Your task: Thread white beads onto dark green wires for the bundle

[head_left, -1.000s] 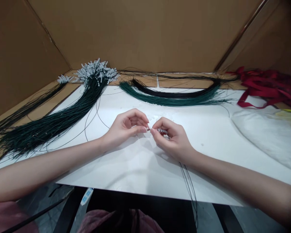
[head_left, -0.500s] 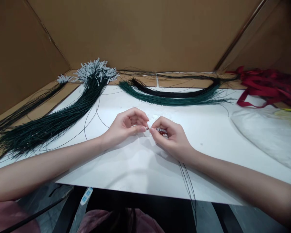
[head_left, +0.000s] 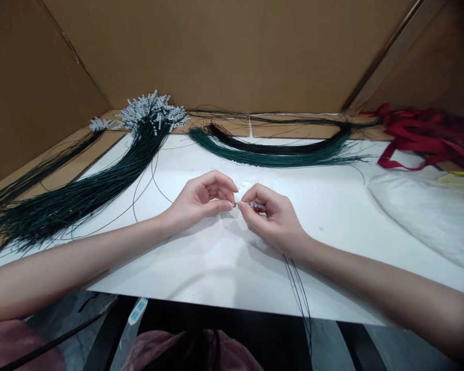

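My left hand (head_left: pixel 204 198) is closed, its thumb and fingertips at a short thin wire end (head_left: pixel 235 204) in the small gap between the hands. My right hand (head_left: pixel 272 214) pinches the same wire with thumb and forefinger. A row of small white beads (head_left: pixel 257 206) shows inside its curled fingers, with a bit of reddish colour beneath. From under the right wrist, several dark wires (head_left: pixel 296 281) trail over the table's front edge. Loose white beads (head_left: pixel 249 183) lie on the white tabletop (head_left: pixel 201 257) just beyond the hands.
At the left lies a big bundle of green wire stems (head_left: pixel 100 190) tipped with white beads (head_left: pixel 150 111). Curved bundles of black wire (head_left: pixel 286 149) and green wire (head_left: pixel 270 161) lie behind. Red ribbon (head_left: pixel 417 136) and a clear plastic bag (head_left: pixel 421 211) are at right. Cardboard walls (head_left: pixel 224 51) enclose the table.
The hands stay almost in place. The right fingers have shifted up very slightly, and a little more of the white beads shows. The whole view has moved a touch.
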